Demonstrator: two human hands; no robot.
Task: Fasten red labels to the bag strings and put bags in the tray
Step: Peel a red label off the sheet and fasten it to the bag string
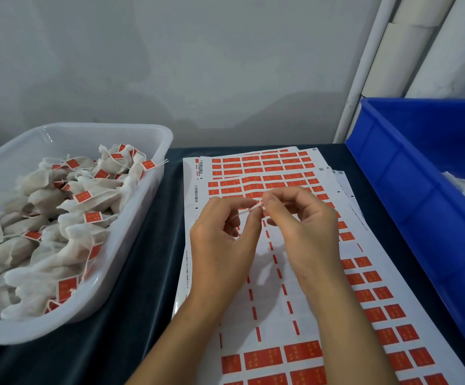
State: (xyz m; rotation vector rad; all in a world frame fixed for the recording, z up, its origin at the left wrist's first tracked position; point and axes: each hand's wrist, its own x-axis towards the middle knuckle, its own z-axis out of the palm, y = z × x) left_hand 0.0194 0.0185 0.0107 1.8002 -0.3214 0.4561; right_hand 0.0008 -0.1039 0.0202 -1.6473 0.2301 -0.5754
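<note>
Both hands meet above the sheets of red labels (pixel 295 354). My left hand (pixel 223 240) pinches a thin white bag string (pixel 249 209) between thumb and forefinger. My right hand (pixel 300 218) pinches the string's tip from the other side; whether it holds a label I cannot tell. The bag on this string is hidden under my left hand. At the left stands the white tray (pixel 131 240), filled with several white bags (pixel 67 245) that carry red labels on their strings.
A blue plastic crate (pixel 408 176) stands at the right edge, with something white inside it. More label sheets (pixel 267 162) fan out toward the wall. The table has a dark cloth (pixel 142 287). White pipes (pixel 364 79) rise in the right corner.
</note>
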